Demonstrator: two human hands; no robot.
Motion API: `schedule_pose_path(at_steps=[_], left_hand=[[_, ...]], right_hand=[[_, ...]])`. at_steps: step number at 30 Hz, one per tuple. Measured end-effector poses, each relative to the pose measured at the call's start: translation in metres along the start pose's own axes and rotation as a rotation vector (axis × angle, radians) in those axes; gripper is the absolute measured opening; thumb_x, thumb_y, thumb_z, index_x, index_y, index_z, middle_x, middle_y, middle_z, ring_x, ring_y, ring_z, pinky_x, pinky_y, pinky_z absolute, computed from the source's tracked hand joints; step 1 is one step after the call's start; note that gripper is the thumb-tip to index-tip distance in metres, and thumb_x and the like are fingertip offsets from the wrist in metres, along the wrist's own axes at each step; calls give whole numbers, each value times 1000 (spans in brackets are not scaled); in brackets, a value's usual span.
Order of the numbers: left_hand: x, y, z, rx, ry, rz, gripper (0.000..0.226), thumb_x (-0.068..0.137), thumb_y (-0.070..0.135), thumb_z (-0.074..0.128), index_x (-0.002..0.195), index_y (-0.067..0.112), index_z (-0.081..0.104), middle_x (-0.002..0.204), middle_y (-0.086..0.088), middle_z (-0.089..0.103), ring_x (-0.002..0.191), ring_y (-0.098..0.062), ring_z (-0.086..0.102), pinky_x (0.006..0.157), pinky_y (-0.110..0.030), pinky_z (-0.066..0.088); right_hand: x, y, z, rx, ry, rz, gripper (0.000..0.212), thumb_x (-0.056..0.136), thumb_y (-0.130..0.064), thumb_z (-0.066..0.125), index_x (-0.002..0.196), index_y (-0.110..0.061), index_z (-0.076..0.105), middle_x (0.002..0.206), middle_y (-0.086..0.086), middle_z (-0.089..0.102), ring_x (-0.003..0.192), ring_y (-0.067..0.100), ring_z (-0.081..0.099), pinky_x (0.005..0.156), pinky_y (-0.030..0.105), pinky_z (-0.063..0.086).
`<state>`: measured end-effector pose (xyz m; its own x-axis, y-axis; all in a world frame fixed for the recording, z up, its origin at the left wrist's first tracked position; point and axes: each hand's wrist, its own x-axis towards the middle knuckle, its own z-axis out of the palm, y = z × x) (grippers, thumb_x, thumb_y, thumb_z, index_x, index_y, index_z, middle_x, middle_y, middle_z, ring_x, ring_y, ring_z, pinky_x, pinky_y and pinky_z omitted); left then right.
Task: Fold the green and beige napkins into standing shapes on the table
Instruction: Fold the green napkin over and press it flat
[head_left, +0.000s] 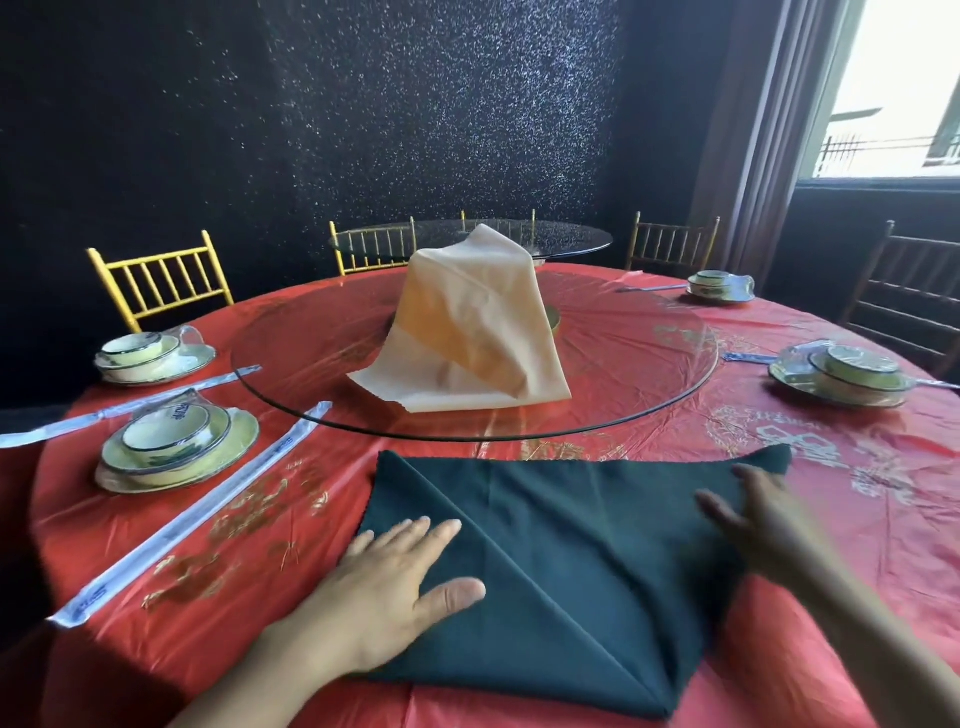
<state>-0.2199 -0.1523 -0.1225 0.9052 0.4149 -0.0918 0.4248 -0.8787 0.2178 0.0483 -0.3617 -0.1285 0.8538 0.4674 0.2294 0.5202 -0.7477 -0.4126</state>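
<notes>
Left hand (395, 582) flat on green napkin (561, 561) — right hand (753, 514) too.

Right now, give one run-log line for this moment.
green napkin: partly folded | left hand: pressing it | right hand: over right corner | beige napkin: draped on glass turntable

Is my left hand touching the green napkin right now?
Touching. The head view shows the left hand lying flat with its thumb and fingertips on the green napkin.
</notes>
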Motion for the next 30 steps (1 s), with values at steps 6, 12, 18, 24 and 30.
schedule_pose_path(at_steps=[6, 12, 18, 24, 30], left_hand=[[44, 15, -13, 95, 109, -83, 95, 75, 78, 5, 147, 18, 17, 157, 0, 9, 144, -13, 7, 116, -31, 9], [62, -1, -3, 90, 151, -154, 104, 59, 73, -7, 128, 15, 44, 140, 1, 41, 130, -19, 35, 105, -32, 28], [66, -7, 0, 129, 155, -118, 50, 96, 48, 29, 134, 18, 40, 143, 6, 37, 131, -17, 31, 107, -30, 24], [75, -24, -1, -44, 266, -98, 29, 97, 27, 43, 122, 21, 54, 130, 7, 49, 117, -17, 41, 101, -27, 30], [78, -29, -1, -96, 283, -77, 28, 96, 27, 44, 121, 22, 55, 127, 8, 50, 117, -15, 41, 102, -26, 30]], right_hand=[[42, 50, -16, 266, 1, 376, 31, 83, -18, 66, 70, 9, 58, 71, 25, 65, 70, 34, 59, 63, 36, 42], [56, 58, -12, 504, -80, 454, 36, 84, -12, 65, 54, 6, 57, 31, 8, 48, 20, 10, 30, 29, 10, 22], [57, 59, -12, 622, -80, 462, 34, 85, -9, 64, 53, 0, 56, 37, 9, 50, 22, 11, 35, 28, 11, 25], [54, 48, -14, 598, 48, 347, 12, 87, -8, 60, 83, 3, 62, 63, 15, 56, 50, 23, 46, 43, 21, 30], [40, -12, -22, 138, 205, -4, 12, 83, -27, 63, 89, -18, 68, 85, 14, 71, 81, 33, 66, 66, 34, 47]])
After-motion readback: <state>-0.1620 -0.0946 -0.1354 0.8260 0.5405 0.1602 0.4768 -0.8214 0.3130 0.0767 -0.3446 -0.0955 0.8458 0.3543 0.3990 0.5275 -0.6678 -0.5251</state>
